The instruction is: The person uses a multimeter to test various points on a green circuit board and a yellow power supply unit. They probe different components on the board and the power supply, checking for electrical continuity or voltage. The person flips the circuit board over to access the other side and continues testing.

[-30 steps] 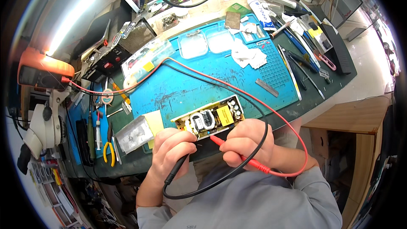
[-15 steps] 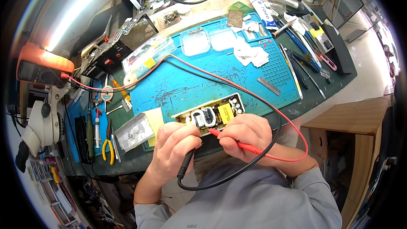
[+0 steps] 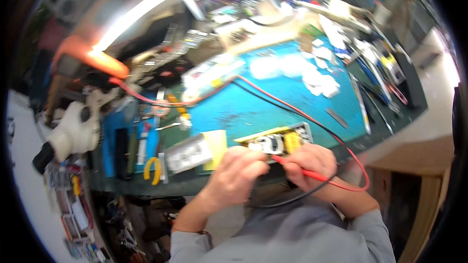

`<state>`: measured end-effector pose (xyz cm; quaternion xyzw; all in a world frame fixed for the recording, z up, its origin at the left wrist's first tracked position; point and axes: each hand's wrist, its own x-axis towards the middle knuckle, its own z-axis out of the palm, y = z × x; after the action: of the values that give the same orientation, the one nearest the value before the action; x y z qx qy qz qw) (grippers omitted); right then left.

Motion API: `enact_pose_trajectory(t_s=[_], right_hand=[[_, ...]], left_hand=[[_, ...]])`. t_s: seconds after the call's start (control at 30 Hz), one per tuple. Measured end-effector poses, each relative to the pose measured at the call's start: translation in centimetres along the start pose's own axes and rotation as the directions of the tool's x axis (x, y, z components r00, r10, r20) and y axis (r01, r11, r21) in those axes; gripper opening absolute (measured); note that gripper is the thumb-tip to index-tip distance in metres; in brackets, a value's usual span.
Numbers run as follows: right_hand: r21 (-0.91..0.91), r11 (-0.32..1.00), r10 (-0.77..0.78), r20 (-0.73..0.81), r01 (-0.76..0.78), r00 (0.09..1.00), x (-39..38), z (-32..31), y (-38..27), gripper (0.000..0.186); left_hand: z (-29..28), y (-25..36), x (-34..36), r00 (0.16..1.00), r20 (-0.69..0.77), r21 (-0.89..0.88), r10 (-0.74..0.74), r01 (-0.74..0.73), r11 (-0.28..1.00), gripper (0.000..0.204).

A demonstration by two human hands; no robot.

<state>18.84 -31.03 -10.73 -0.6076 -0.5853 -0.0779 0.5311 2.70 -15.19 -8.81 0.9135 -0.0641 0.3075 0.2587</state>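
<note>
Near the bench's front edge lies a small open circuit board in a metal case (image 3: 303, 131), with a yellow block and a white-framed coil on it. My right hand (image 3: 314, 163) is closed on a red test probe (image 3: 314, 174), its tip pointing left at the case's near side. Beside it my left hand (image 3: 239, 173) is closed at the case's near left corner, on the black test probe, which is mostly hidden and blurred; its black lead (image 3: 287, 202) loops below. A red lead (image 3: 292, 104) runs back to an orange multimeter (image 3: 92, 61) at the far left.
A blue work mat (image 3: 219, 114) covers the bench. Left of the case lie a clear plastic bag (image 3: 187, 155), a yellow paper (image 3: 215, 146) and yellow-handled pliers (image 3: 155, 170). White tissue (image 3: 319, 82) and several tools (image 3: 375, 80) lie to the right.
The whole view has swung and blurred, so the bench appears shifted right. Both hands stay by the circuit board with the probes.
</note>
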Motion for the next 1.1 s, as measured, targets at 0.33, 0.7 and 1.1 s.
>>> enact_pose_trajectory(t_s=[0.33, 0.7, 1.1], right_hand=[[0.004, 1.0, 0.029, 0.017, -0.029, 0.999, -0.32, 0.17, 0.1, 0.019], [0.021, 0.999, 0.049, 0.01, -0.049, 0.999, -0.35, 0.04, 0.0, 0.017], [0.032, 0.998, 0.052, 0.013, -0.052, 0.999, -0.14, -0.02, -0.18, 0.015]], left_hand=[[0.42, 0.3, 0.02, 0.998, -0.068, 0.03, 0.007, -0.005, 1.0, 0.043], [0.55, 0.45, 0.08, 0.998, -0.063, 0.03, -0.005, 0.006, 1.0, 0.032], [0.45, 0.61, 0.14, 0.997, -0.077, 0.028, -0.013, 0.015, 0.999, 0.033]])
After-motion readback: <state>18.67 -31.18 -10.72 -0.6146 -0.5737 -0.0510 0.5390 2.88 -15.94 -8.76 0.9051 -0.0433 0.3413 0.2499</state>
